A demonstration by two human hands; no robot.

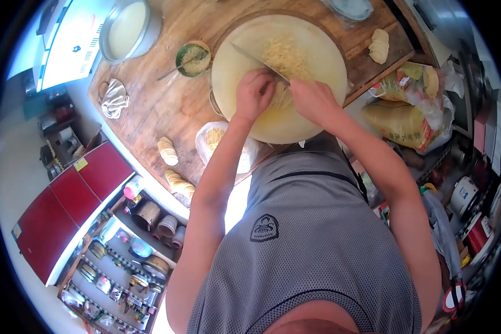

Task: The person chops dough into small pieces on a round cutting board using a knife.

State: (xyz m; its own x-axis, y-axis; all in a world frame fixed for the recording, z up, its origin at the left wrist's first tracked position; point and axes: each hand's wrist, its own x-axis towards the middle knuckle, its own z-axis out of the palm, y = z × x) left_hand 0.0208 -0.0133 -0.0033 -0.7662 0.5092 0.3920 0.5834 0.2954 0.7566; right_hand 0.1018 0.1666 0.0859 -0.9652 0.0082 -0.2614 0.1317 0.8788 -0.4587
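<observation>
Right hand wrapped around handle of long steel-bladed knife; left hand curled beside blade, cannot tell whether gripping. Thin pale-yellow shreds on round off-white board at near edge of brown wooden counter. Blade could nick left hand if it creeps under cutting edge.

Finish check: metal, wood, cloth

Your knife shows a smooth metal blade; your board looks smooth and matt. Your table is grained wood, your shirt matt mesh cloth. Your pot looks dull metal.
</observation>
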